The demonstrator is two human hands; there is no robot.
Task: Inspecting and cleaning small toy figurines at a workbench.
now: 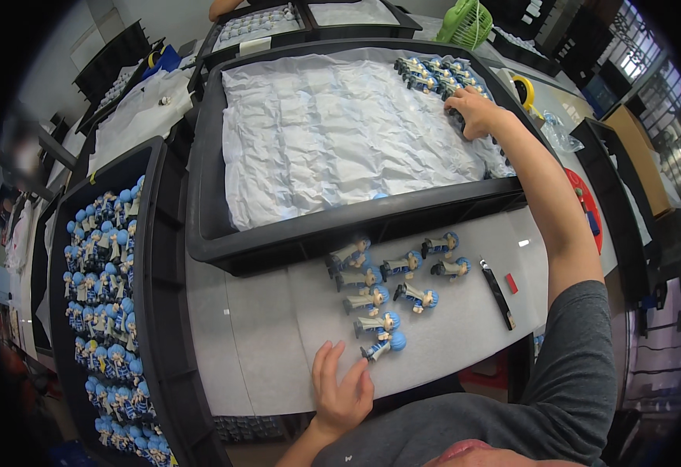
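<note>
My right hand (476, 113) reaches into the far right of a large black tray (356, 204) lined with crumpled white paper (325, 140). Its fingers curl down around a small figurine, mostly hidden under them, beside a cluster of blue-haired figurines (426, 75) in the tray's corner. My left hand (342, 389) rests at the table's front edge, fingers apart and holding nothing. Just beyond it lies the nearest of several loose blue-haired figurines (385, 346). More of these loose figurines (402, 265) lie on their sides between that hand and the tray.
A black crate (173, 311) packed with rows of figurines stands at left. Right of the loose figurines lie a black-handled craft knife (498, 294) and a small red block (511, 283). Behind the tray are a green fan (465, 25) and another figurine tray (259, 27). Yellow tape (524, 92) sits at right.
</note>
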